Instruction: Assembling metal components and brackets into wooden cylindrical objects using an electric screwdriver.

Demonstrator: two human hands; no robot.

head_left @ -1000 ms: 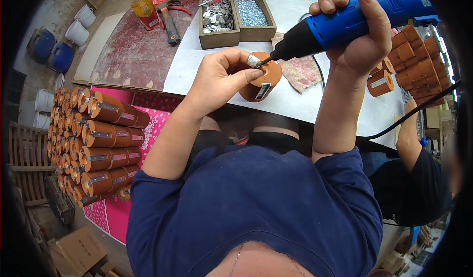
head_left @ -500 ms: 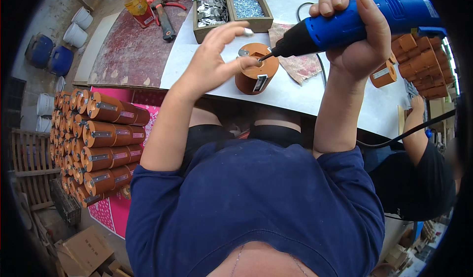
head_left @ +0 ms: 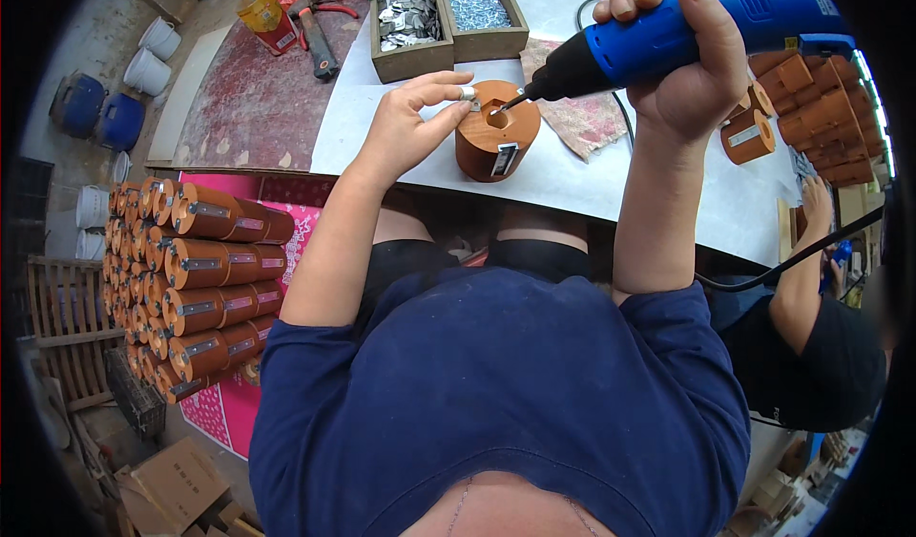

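Note:
My right hand [head_left: 701, 84] is wrapped round a blue electric screwdriver [head_left: 754, 7] with a black nose. Its thin bit points down-left, with a bright tip over the hole of a brown wooden cylinder [head_left: 482, 150]. The cylinder stands upright on the table and carries a metal plate on its near side. At the cylinder's upper left edge, the thumb and forefinger of my left hand [head_left: 405, 131] pinch a small metal plate [head_left: 475, 105], mostly hidden by the fingers. A white wrap circles one left fingertip.
Behind the cylinder stand wooden boxes of metal plates [head_left: 410, 12] and screws [head_left: 477, 4]. A hammer [head_left: 320, 50] and a bottle [head_left: 265, 17] lie left of them. Stacked cylinders [head_left: 200, 265] fill the left side. A cloth [head_left: 582, 122] and a co-worker [head_left: 811, 346] are to the right.
My left hand has lowered and drawn back from the bit tip, closing its fingers at the cylinder's left edge. The screwdriver has shifted slightly left. The co-worker's arm has moved.

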